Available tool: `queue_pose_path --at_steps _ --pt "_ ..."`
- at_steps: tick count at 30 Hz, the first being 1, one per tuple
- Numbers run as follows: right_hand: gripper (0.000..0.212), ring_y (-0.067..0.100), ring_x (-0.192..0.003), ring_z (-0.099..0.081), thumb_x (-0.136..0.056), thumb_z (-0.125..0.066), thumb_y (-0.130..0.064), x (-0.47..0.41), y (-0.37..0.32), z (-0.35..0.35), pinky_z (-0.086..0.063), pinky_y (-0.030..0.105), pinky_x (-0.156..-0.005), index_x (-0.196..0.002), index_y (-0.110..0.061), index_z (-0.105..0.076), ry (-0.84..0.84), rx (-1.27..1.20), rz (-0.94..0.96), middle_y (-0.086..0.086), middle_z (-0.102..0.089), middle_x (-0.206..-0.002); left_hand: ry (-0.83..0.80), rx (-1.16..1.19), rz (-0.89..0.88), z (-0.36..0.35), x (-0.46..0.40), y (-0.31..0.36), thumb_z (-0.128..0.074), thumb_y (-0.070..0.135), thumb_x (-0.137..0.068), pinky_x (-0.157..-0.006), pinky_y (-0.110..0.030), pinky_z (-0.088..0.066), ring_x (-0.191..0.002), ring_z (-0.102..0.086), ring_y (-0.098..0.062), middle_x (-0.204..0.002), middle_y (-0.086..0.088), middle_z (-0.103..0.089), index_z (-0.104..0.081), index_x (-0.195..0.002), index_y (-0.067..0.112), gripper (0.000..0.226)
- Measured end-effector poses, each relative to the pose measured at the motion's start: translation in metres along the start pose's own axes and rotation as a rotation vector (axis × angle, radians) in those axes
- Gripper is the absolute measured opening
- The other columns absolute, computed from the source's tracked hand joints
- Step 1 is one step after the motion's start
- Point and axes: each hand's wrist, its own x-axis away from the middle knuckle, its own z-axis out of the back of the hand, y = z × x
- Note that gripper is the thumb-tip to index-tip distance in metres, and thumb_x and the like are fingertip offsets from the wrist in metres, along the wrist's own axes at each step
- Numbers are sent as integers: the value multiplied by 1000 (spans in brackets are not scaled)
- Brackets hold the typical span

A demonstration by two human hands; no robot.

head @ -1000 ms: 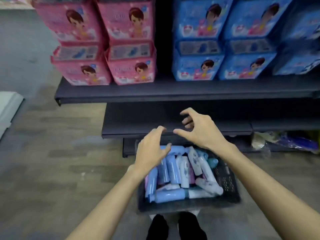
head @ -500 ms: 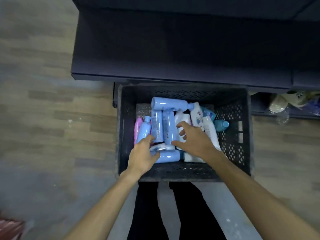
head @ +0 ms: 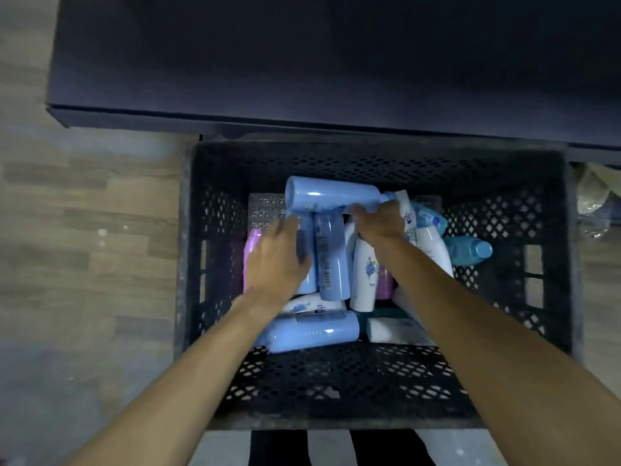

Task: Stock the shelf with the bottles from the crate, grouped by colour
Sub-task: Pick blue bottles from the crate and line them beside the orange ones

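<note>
- Both hands have pushed deeper into the crate point(head: 215, 264) since half a second ago; the head camera has also come closer over it.
- Left hand point(head: 275, 260) lies over an upright-lying blue bottle point(head: 331, 260) group at the left; fingers look curled round one, though blur hides which, so the grip is a probable one only.
- Right hand point(head: 379, 223) sits at the neck end of the crosswise blue bottle point(head: 331, 196) at the crate's far side; fingers are bent onto it, apparently pinching near the cap.
- Bottles all remain in the crate: blue ones left and centre, a white bottle point(head: 364, 274) beside them, a pink bottle point(head: 252, 250) at the left wall, a teal bottle point(head: 468, 250) at the right.
- Shelf point(head: 302, 62) above the crate is dark and bare where it shows; nothing stocked there yet.
- Handling judgement: smooth plastic bottles, stiff, probably light to moderate, likely slippery. Best taken round the mid-body, not by the cap. Loose neighbours may roll when one is lifted.
</note>
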Motion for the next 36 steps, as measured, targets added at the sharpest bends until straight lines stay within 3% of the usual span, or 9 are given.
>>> queue_pose_path --at_steps 2,4,8,15,23,25,29,33,36 --pt "80 32 -115 -62 -85 -67 -53 -15 4 -9 -52 39 -97 -140 -2 -40 42 -120 -60 17 -58 -132 87 -207 -164 -3 -30 6 -68 13 -80 -86 -40 -51 -114 -51 -29 -129 -7 -50 -52 -129 14 52" --pt "90 33 -103 -68 -69 -68 -67 -30 17 -15 -57 49 -90 -129 -2 -52 46 -224 -67 20 -66 -119 135 -465 -334 -9 -56 14 -75 9 -66 -88 -38 -49 -115 -52 -32 -128 -10 -52 -56 -126 10 63" --pt "45 20 -85 -68 -88 -71 -40 -29 21 -12 -59 44 -88 -115 -4 -66 -10 -369 -36 7 -70 -92 118 -753 -391 -18 -79 27 -74 8 -56 -80 -35 -48 -97 -59 -27 -106 -5 -62 -64 -114 11 58" --pt "27 22 -85 -71 -84 -77 -23 -26 19 -10 -58 46 -90 -102 -3 -69 -4 -509 -27 13 -74 -95 123 -865 -390 -27 -84 27 -63 -1 -59 -64 -31 -52 -87 -60 -23 -106 -2 -58 -63 -105 12 48" --pt "45 29 -108 -68 -85 -75 -2 -17 26 -9 -56 35 -92 -126 3 -57 -215 -769 45 18 -70 -118 83 -703 -206 -26 -68 7 -76 0 -61 -58 -29 -47 -106 -54 -28 -121 -9 -52 -47 -128 11 75" --pt "53 26 -110 -68 -85 -76 -3 -14 25 -9 -55 39 -95 -132 -3 -52 -242 -765 75 16 -67 -123 83 -681 -166 -26 -68 6 -81 2 -53 -51 -28 -44 -97 -56 -28 -111 -10 -55 -54 -122 9 74" --pt "74 20 -107 -69 -74 -88 -26 5 10 -11 -56 45 -95 -135 -8 -49 -197 -457 236 9 -68 -120 102 -587 -114 -30 -64 -12 -93 16 -46 -45 -28 -45 -87 -58 -26 -99 -9 -55 -60 -105 8 67" --pt "69 12 -104 -60 -76 -86 -26 53 -22 -4 -51 19 -88 -128 -16 -41 -35 -196 509 1 -60 -118 75 -331 -68 -12 -44 -9 -80 21 -75 -64 -40 -51 -95 -58 -31 -113 -12 -48 -51 -116 5 52" --pt "60 14 -95 -61 -77 -85 -31 95 -46 20 -50 14 -78 -118 -24 -41 40 -36 697 1 -62 -108 116 -74 -83 20 -21 6 -76 27 -81 -63 -44 -51 -83 -60 -36 -112 -11 -46 -51 -116 5 49"
